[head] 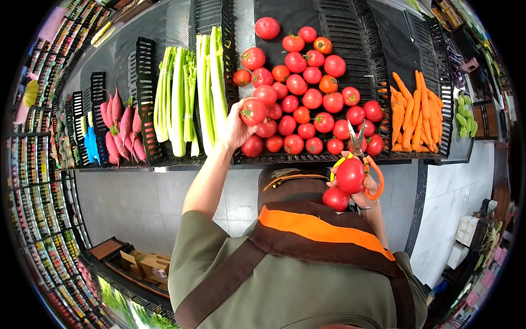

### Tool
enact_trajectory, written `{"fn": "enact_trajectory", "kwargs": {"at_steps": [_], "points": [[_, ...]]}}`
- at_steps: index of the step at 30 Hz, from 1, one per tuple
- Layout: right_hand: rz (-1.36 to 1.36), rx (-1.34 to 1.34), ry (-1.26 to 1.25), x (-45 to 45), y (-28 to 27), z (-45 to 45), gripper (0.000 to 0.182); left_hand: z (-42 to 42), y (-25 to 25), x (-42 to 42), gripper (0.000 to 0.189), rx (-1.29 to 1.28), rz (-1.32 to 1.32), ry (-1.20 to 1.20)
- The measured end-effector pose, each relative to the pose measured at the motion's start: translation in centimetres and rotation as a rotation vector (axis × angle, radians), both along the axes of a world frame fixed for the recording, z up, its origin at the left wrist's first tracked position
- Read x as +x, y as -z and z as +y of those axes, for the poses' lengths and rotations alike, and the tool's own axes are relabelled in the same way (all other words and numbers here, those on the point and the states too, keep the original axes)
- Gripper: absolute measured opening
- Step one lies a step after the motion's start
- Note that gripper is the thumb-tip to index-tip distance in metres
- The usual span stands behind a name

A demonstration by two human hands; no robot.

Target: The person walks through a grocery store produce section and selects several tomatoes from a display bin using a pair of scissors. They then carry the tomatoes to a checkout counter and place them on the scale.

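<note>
My left hand (235,130) is closed around a red tomato (252,111) at the left edge of a loose heap of tomatoes (311,98). In front of my apron, my right hand (361,199) holds scissors (374,181) with orange and yellow handles, their blades apart and pointing toward the heap. The same hand also holds a large tomato (350,176), which partly hides the scissor handles. A second tomato (336,199) sits just below it, against the hand; how it is supported is hidden. Several tomatoes in the heap show green stems.
Black slatted dividers (146,98) part the display shelf. Celery (177,103) and pink radishes (123,127) lie left of the tomatoes. On the right are carrots (417,115) and small green vegetables (465,117). Cardboard boxes (154,267) stand behind me at lower left.
</note>
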State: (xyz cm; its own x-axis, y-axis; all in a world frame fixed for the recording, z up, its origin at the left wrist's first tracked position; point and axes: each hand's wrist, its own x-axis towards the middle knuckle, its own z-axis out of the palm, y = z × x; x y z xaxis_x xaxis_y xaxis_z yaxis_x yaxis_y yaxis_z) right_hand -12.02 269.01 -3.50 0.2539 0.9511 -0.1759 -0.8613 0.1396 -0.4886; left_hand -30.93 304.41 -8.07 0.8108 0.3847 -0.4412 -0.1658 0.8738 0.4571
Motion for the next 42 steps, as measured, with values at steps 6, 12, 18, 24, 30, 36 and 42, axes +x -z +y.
{"fn": "enact_trajectory", "kwargs": {"at_steps": [6,12,18,24,30,36,42], "points": [[0.02,-0.002,0.043,-0.2,0.3,-0.2,0.086,-0.1,-2.3,1.1,0.041,0.37,0.14,-0.012],[0.027,0.016,0.1,-0.6,0.5,-0.3,0.083,-1.6,-4.0,2.7,0.044,0.399,0.015,-0.079],[0.036,0.004,0.083,-0.4,0.8,-0.3,0.083,-2.1,-4.1,2.7,0.046,0.474,-0.058,-0.017],[0.028,0.005,0.061,-0.4,0.5,0.4,0.085,-2.9,-4.4,2.5,0.05,0.842,0.089,-0.005],[0.028,-0.008,0.006,0.1,0.3,0.5,0.084,-3.1,-3.5,2.7,0.041,1.369,0.181,-0.081],[-0.004,0.013,0.072,-0.1,-0.3,0.8,0.08,-3.2,-3.7,3.1,0.035,1.556,0.187,-0.164],[0.028,-0.003,0.061,0.0,0.4,0.2,0.077,-2.3,-2.2,4.2,0.026,1.482,0.179,-0.244]]}}
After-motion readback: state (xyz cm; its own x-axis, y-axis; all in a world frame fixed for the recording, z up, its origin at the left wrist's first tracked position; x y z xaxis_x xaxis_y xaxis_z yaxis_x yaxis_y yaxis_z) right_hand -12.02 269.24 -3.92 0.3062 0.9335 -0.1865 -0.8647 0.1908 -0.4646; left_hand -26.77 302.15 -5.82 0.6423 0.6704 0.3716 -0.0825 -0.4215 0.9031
